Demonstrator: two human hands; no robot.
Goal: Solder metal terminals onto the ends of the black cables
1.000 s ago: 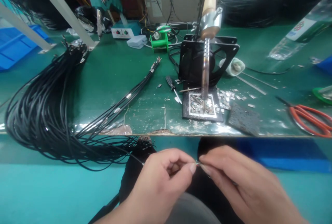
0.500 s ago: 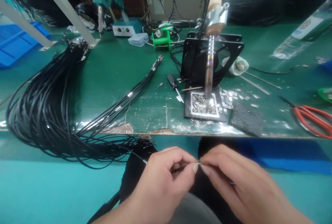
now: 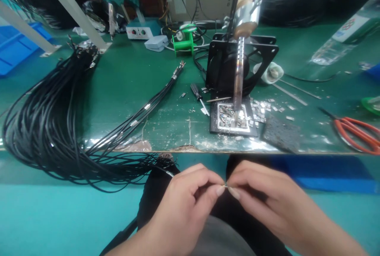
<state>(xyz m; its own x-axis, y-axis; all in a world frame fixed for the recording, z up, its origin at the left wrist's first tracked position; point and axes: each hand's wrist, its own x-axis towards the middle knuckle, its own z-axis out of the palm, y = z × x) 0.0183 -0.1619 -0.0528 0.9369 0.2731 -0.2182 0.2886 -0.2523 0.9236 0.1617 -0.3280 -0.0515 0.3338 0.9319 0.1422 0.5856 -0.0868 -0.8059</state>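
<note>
My left hand (image 3: 192,200) is closed in a pinch below the bench edge, over my lap. A black cable (image 3: 170,173) with a shiny piece on it runs from the bundle to behind this hand. My right hand (image 3: 264,196) meets it fingertip to fingertip, also pinching. Between the fingertips shows a tiny pale wire end (image 3: 225,186), too small to make out fully. To the left, a thick bundle of black cables (image 3: 44,117) hangs over the bench edge. A thinner group of cables (image 3: 160,97) with bare ends lies on the green bench (image 3: 124,74).
A soldering iron (image 3: 238,78) points down at a framed tray (image 3: 218,123) of metal bits, before a black fan (image 3: 212,66). Around them are a screwdriver (image 3: 196,91), a dark sponge-like block (image 3: 280,133), orange-handled pliers (image 3: 356,131), a green spool (image 3: 183,46) and a plastic bottle (image 3: 338,44).
Both hands stay pinched together at nearly the same spot, with slight finger movement. The whole view has shifted a little.
</note>
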